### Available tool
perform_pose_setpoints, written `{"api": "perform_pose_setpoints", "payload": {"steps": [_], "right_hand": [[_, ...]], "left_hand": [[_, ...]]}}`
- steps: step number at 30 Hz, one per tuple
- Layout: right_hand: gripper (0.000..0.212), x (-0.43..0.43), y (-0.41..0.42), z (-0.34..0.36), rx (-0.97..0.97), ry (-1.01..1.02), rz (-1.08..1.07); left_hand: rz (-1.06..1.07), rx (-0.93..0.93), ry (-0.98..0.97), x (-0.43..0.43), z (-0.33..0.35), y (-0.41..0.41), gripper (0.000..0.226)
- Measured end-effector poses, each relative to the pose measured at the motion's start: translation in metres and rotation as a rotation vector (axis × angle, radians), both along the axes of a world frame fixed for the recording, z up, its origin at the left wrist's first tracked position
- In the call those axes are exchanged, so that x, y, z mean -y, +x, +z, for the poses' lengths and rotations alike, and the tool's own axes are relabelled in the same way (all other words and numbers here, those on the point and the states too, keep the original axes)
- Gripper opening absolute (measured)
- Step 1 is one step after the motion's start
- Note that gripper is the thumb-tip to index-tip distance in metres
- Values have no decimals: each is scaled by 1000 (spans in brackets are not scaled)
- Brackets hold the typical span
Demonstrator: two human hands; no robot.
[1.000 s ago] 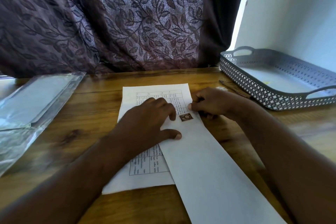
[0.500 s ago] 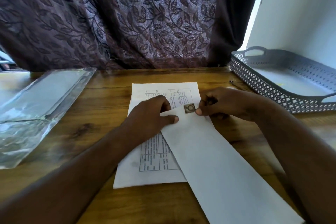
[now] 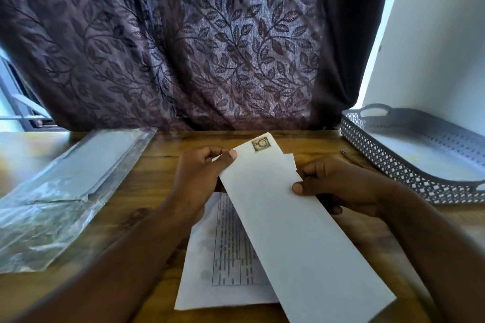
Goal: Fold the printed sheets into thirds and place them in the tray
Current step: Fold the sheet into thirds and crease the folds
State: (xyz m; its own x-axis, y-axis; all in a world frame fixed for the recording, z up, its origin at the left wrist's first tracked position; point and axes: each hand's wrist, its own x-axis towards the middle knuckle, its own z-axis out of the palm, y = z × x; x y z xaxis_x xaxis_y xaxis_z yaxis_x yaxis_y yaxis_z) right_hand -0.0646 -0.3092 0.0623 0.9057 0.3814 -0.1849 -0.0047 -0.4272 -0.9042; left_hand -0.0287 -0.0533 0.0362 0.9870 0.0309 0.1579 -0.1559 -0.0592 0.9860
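- Since half a second ago you have raised the envelope off the printed sheet. Both hands were pressing low on the paper and now hold the envelope up in front of the curtain.
- Your left hand has its grip closed on the envelope's far left edge. The thumb is on top near the stamp and the fingers are curled behind.
- Your right hand has its grip clamped on the right edge, with the thumb on the front face and the fingers underneath.
- A second white edge shows just behind the envelope beside your right hand; you cannot tell what it belongs to.
- The envelope slants from the far middle down toward your near right and covers the right part of the printed sheet.
- The printed sheet lies flat and unfolded on the counter below your wrists, with its table of text facing up.
- The grey lattice tray sits on the counter at your right, well apart from the sheet.
- A clear plastic packet lies on the counter at your left.
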Motion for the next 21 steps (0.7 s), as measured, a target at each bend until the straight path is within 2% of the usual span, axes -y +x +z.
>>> {"api": "perform_pose_setpoints", "payload": {"steps": [4,7,11,14,17,21], "right_hand": [[26,1,-3,3,-102,63,22],[25,-1,-1,4,-39,109,-57],[23,-4,4,-1,30,268,-289],[23,-7,8,-6,78,262,-377],[25,-10,9,-10,89,271,-404],[28,-16,6,-7,29,264,-300]], "left_hand": [[4,-77,-183,-2,2,2,19],[-138,-160,-336,4,6,-7,29],[-350,-249,-244,19,2,-21,28],[-445,-253,-145,27,-4,-27,28],[-421,-234,-160,28,-8,-26,30],[-234,-177,-267,21,-7,-15,28]]}}
